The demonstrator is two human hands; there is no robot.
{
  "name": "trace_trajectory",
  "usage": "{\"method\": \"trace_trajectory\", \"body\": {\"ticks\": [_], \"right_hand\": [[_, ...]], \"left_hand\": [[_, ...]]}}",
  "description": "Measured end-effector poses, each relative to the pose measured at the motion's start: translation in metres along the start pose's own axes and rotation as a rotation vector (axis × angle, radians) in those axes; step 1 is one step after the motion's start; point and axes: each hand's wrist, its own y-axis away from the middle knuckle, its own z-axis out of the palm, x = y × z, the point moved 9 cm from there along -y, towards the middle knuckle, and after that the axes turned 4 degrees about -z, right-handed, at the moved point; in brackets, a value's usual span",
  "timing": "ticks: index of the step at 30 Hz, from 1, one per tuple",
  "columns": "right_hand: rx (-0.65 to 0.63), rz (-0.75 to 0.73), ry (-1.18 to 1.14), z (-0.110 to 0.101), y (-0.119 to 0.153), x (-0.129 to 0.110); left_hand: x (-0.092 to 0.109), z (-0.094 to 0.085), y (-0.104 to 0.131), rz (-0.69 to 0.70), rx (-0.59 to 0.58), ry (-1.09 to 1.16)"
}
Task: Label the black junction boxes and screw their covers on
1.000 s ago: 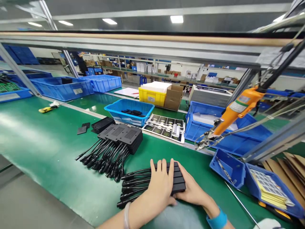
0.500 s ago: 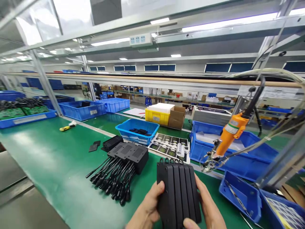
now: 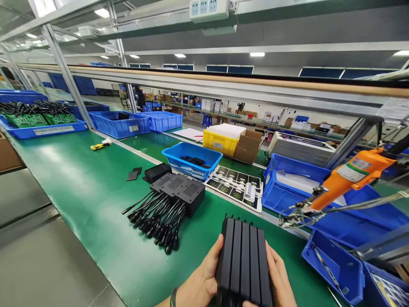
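A stack of several flat black plastic cases (image 3: 244,251), pressed side by side, is held between my two hands above the green bench. My left hand (image 3: 206,268) grips its left side, thumb along the outer case. From the right, my right hand (image 3: 277,273) wraps the other side, with a fingertip at the near bottom edge. Short black cable loops or stubs stick out at the far end of the stack. Left of my hands, more black cases (image 3: 177,189) lie in a row, with a bundle of black cables with connectors (image 3: 156,217) spread in front.
A light-blue basket (image 3: 191,170) holds black parts. Beside it lie label sheets (image 3: 234,187) with a small white roll. An orange electric screwdriver (image 3: 354,175) hangs over blue bins (image 3: 271,179) at right. A yellow-handled tool (image 3: 100,146) and small black plates (image 3: 132,175) lie at left.
The stack has turned in my hands, so its narrow edges face me more and its broad left face shows less. My view has shifted; the screwdriver appears farther right and more slanted.
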Motion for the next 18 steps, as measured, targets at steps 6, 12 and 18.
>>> {"method": "trace_trajectory", "body": {"ticks": [6, 12, 18], "right_hand": [[0.028, 0.058, -0.050, -0.001, 0.000, 0.014], [0.079, 0.324, -0.232, 0.001, 0.002, 0.034], [0.049, 0.429, -0.326, 0.005, 0.004, 0.041]], "left_hand": [[-0.005, -0.002, -0.001, -0.024, 0.161, 0.183], [-0.017, -0.002, -0.003, -0.136, 0.232, 0.291], [-0.021, -0.005, -0.004, -0.145, 0.233, 0.300]]}}
